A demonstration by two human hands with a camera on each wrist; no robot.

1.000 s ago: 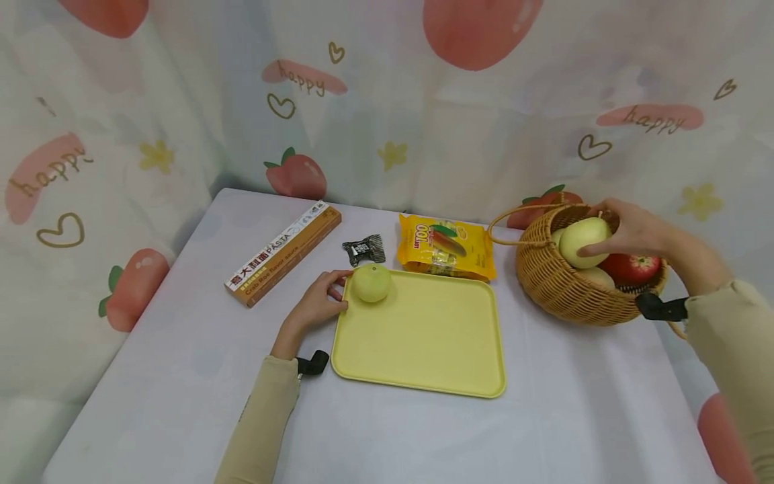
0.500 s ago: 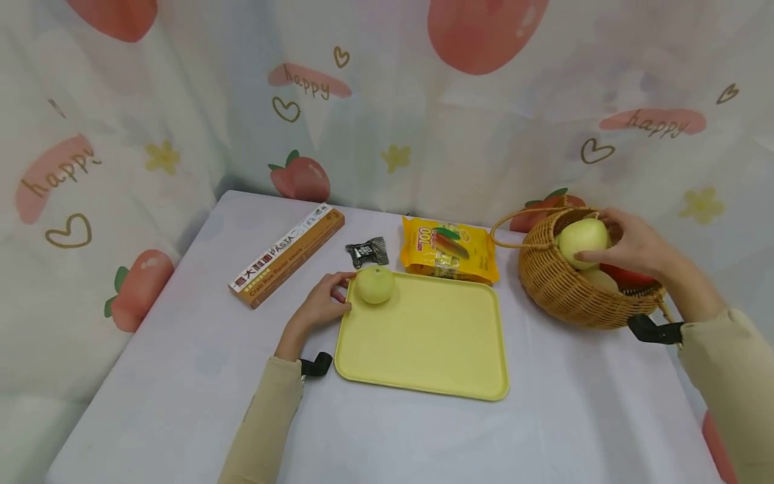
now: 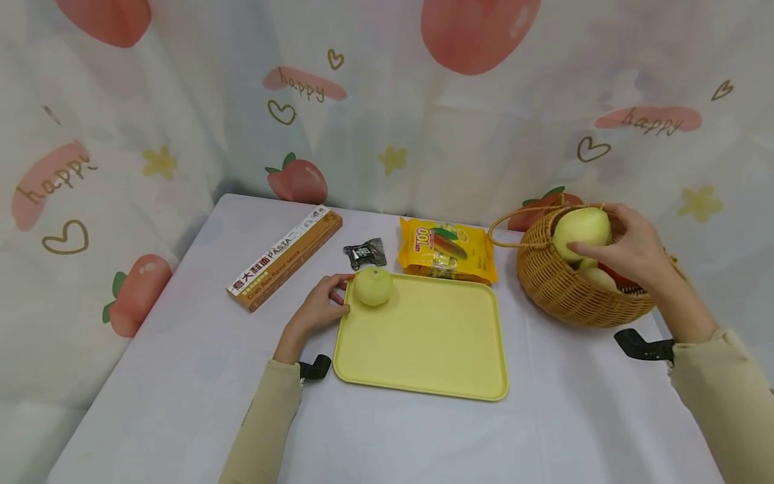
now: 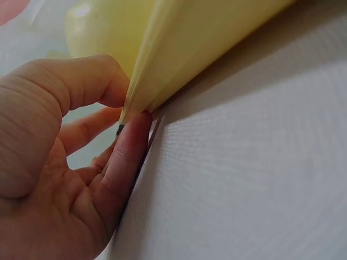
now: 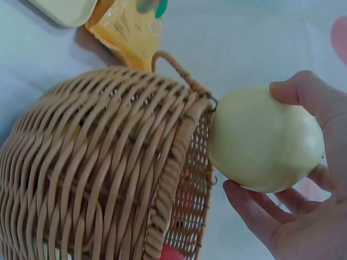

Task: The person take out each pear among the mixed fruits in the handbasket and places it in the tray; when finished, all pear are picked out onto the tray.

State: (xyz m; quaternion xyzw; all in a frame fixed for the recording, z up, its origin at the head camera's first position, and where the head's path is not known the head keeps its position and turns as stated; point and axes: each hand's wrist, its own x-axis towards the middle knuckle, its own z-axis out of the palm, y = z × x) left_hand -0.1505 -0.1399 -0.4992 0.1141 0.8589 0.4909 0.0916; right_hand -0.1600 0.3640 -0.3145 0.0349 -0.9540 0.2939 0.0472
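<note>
My right hand (image 3: pixel 629 245), thumb on one side and fingers cupped round the other, grips a pale fruit (image 3: pixel 582 232) at the mouth of the wicker basket (image 3: pixel 565 296), forearm (image 3: pixel 716 380) slanting in from the right. My left hand (image 3: pixel 320 302), arm (image 3: pixel 263 420) stretched forward, pinches the left rim of the yellow tray (image 3: pixel 423 339) beside a green fruit (image 3: pixel 373 288).

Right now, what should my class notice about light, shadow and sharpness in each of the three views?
Head view: soft light, with a faint shadow on the tablecloth below the basket; left wrist view: dimmer, a dark shadow along the underside of the tray, a bright glint on the round fruit beyond; right wrist view: basket weave fairly crisp, a pale sheen on the held fruit.
</note>
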